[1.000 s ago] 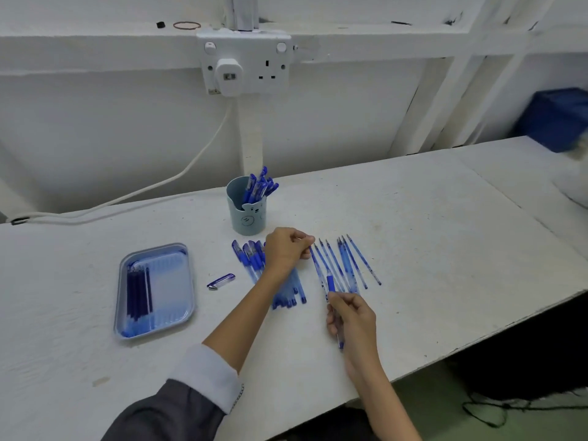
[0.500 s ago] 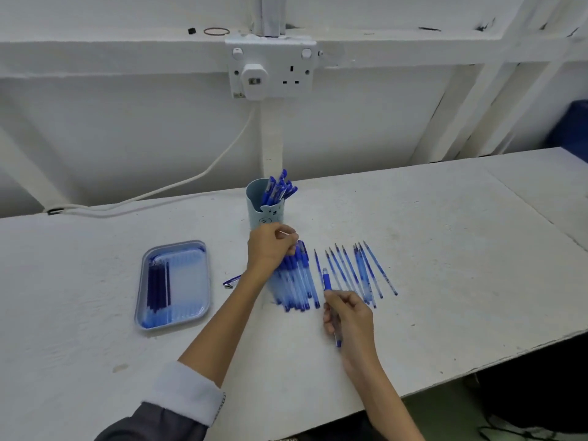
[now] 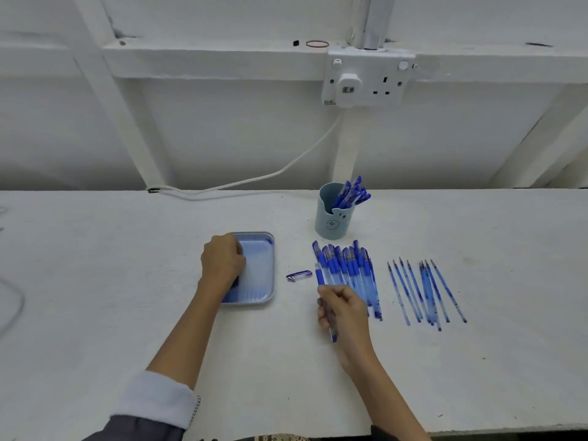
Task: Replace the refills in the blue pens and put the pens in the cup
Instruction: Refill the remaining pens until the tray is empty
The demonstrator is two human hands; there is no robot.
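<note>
Gripped in the curled fingers of the right hand [image 3: 345, 310]: one pen [image 3: 320, 276], slanted over the table [image 3: 95, 281], just beside the row [image 3: 346, 268] of pens lying before the cup [image 3: 332, 218]. Left hand [image 3: 222, 262] curled over the tray [image 3: 265, 265], atop the dark refills [image 3: 236, 281]; whether pinching one, cannot tell. Loose tip [image 3: 299, 276] between tray and row; used refills [image 3: 423, 291] well apart to the right. Risks: lifting several refills at once through a blind pinch; nudging the row with the right wrist; losing the tip by rolling. Against half a second ago: left hand gone from the row by the cup to the tray; pen still in the right hand.
</note>
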